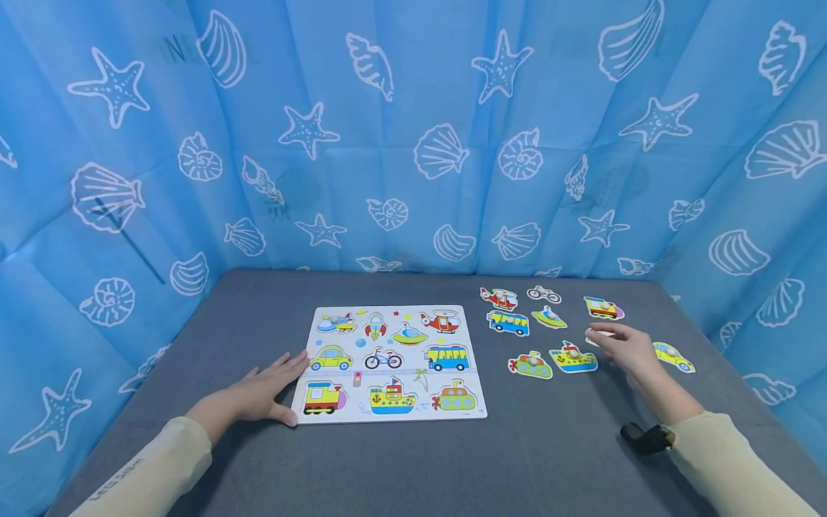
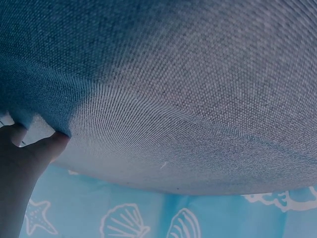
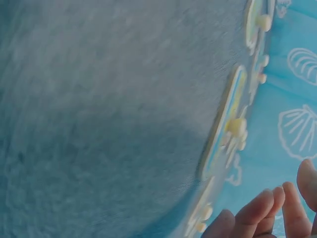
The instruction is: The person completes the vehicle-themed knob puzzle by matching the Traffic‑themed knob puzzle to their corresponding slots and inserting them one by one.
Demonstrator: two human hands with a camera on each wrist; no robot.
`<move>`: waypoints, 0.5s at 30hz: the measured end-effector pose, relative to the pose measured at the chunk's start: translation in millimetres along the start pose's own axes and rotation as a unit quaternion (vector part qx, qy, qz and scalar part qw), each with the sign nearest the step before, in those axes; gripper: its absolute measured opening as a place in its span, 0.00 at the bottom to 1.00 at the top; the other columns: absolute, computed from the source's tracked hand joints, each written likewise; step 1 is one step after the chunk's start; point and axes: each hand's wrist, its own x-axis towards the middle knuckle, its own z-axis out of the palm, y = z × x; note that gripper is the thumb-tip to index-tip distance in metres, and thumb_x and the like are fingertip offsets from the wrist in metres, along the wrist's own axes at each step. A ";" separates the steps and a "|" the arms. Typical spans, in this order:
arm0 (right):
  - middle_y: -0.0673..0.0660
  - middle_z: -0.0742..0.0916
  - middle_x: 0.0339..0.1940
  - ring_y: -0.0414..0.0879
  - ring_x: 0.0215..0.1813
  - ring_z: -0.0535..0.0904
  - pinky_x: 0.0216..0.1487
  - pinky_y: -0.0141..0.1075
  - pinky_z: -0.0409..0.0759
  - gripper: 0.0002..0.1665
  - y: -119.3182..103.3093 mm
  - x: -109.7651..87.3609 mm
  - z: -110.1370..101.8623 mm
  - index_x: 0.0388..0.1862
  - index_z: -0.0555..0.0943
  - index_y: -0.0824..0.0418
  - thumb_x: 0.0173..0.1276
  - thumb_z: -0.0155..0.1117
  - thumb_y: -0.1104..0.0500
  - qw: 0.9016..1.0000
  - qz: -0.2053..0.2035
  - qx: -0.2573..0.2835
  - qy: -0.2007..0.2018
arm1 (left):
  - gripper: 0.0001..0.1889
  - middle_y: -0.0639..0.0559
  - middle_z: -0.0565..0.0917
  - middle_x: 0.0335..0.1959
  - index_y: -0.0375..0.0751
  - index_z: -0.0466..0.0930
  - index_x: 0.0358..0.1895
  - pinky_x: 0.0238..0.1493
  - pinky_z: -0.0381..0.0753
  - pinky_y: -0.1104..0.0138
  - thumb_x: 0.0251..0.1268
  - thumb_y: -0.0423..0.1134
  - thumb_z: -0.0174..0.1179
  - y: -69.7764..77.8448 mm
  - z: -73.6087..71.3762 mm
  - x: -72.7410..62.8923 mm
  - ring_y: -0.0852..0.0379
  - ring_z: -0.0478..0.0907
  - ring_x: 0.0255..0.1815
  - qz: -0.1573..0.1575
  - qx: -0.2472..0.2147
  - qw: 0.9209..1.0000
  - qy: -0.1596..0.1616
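Note:
My left hand (image 1: 268,388) rests at the left edge of a white wooden puzzle board (image 1: 400,373), fingers spread over its side and thumb at the near corner. In the left wrist view only part of that hand (image 2: 34,153) shows, close to the cloth. My right hand (image 1: 629,352) hovers over a small white-edged piece (image 1: 599,336), mostly hidden under its fingers. In the right wrist view the fingers (image 3: 267,208) are lightly bent, thumb apart, and nothing shows between them. Nearest it lie the ship piece (image 1: 573,358), train piece (image 1: 604,308) and yellow car piece (image 1: 674,357).
Further knobbed pieces lie right of the board: helicopter (image 1: 499,298), bicycle (image 1: 544,294), bus (image 1: 508,323), flying saucer (image 1: 549,317) and submarine (image 1: 530,365). An airplane piece (image 1: 336,324) sits in the board. Behind the grey table (image 1: 413,467) hangs a blue curtain (image 1: 413,187).

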 end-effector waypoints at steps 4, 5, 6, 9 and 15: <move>0.61 0.79 0.48 0.44 0.34 0.77 0.34 0.36 0.78 0.40 4.1 6.7 -3.6 0.70 0.65 0.71 0.70 0.62 0.47 1.000 0.024 0.014 0.003 | 0.59 0.38 0.47 0.78 0.38 0.47 0.77 0.64 0.38 0.29 0.47 0.60 0.71 0.8 -1.3 -0.7 0.33 0.39 0.76 -0.001 -0.002 1.000 -0.003; 0.58 0.79 0.45 0.43 0.32 0.77 0.33 0.36 0.79 0.41 5.0 8.6 -4.8 0.71 0.63 0.71 0.70 0.62 0.47 0.999 0.028 0.016 0.003 | 0.59 0.38 0.47 0.78 0.38 0.47 0.77 0.64 0.38 0.29 0.47 0.60 0.71 0.7 -1.3 -0.6 0.33 0.39 0.76 -0.003 -0.003 1.000 -0.004; 0.56 0.80 0.43 0.42 0.31 0.77 0.33 0.36 0.79 0.41 6.0 10.5 -5.9 0.72 0.62 0.71 0.69 0.62 0.47 0.999 0.034 0.020 0.002 | 0.59 0.39 0.47 0.78 0.38 0.47 0.77 0.64 0.38 0.30 0.47 0.60 0.72 0.6 -1.0 -0.5 0.33 0.39 0.77 -0.005 -0.003 1.000 -0.004; 0.52 0.79 0.39 0.41 0.29 0.77 0.32 0.36 0.79 0.41 8.7 15.9 -8.6 0.73 0.60 0.70 0.70 0.61 0.49 0.998 0.052 0.030 0.005 | 0.59 0.39 0.47 0.78 0.38 0.47 0.77 0.65 0.38 0.30 0.46 0.60 0.72 -0.3 -0.1 -0.2 0.34 0.39 0.77 -0.008 -0.002 1.000 -0.006; 0.54 0.78 0.38 0.41 0.27 0.77 0.29 0.35 0.80 0.39 13.9 26.7 -11.9 0.74 0.59 0.68 0.71 0.60 0.53 0.995 0.085 0.041 0.012 | 0.59 0.40 0.47 0.78 0.39 0.47 0.78 0.65 0.38 0.30 0.46 0.60 0.72 -4.2 1.7 2.3 0.34 0.39 0.77 -0.006 0.003 1.000 -0.006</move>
